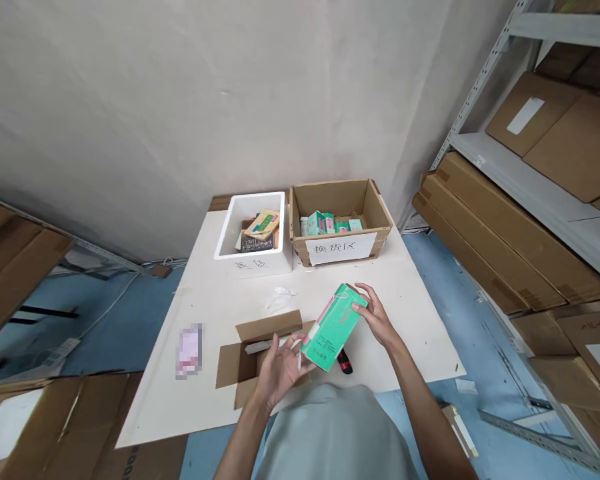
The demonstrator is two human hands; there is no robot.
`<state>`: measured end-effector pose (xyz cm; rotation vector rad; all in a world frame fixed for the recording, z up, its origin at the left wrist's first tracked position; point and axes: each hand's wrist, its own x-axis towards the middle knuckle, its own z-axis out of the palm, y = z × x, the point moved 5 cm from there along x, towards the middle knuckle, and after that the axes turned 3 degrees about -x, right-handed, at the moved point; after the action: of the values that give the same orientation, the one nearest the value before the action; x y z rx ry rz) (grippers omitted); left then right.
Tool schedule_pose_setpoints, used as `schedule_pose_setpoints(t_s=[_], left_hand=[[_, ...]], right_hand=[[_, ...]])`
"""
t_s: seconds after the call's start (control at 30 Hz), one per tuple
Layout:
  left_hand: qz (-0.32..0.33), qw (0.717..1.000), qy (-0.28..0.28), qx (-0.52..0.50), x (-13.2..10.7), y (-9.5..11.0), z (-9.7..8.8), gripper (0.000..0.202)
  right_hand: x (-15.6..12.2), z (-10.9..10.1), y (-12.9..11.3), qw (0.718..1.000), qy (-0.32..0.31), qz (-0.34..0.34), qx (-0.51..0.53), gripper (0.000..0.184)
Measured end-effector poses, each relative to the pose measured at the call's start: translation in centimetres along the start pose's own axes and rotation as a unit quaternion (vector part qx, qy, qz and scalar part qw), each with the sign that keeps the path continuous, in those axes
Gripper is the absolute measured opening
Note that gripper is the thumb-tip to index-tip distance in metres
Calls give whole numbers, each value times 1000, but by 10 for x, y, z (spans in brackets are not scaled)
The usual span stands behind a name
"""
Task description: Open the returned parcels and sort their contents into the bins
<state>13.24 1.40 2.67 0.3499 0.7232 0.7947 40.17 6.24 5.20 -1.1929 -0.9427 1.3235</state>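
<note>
Above the near part of the table, a green and pink box [336, 327] is tilted between my two hands. My right hand [377, 317] grips its upper right end, thumb across the front face. At the lower left corner, my left hand [283, 373] has its palm turned up and its fingers against the box, partly hidden behind it. An open cardboard box [227, 367] with its flaps spread lies on the table beside and behind my left hand. A black and red object [347, 363] shows partly below the green box.
A white foam box [253, 267] with several books stands at the back of the table [420, 320]. Beside it, a labelled cardboard carton [340, 248] holds several green packages. Crumpled white material [281, 300] lies mid-table, and a blurred pink item [189, 350] at left. Shelving [540, 177] with cartons stands right.
</note>
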Motion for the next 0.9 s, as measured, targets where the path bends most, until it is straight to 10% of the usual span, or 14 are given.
schedule_pose_setpoints(t_s=[0.1,0.3,0.6,0.8,0.9], left_hand=[[-18,999,-16,-35,2,-23,12,42],[-33,999,23,-24,7,-57,25,86],[174,947,117,245,22,-44,34,109],[113,942,39,312,23,-60,27,128],[113,924,65,358,22,-34,26,120]], right_hand=[[8,9,11,1000,-10,13,21,76],[6,28,31,996,-23,62,53,81],[-53,51,76,993,-39,107,-24,101],[-75,53,77,997,-22,79,-10,74],[-82,46,72,996,-37,75,-15,73]])
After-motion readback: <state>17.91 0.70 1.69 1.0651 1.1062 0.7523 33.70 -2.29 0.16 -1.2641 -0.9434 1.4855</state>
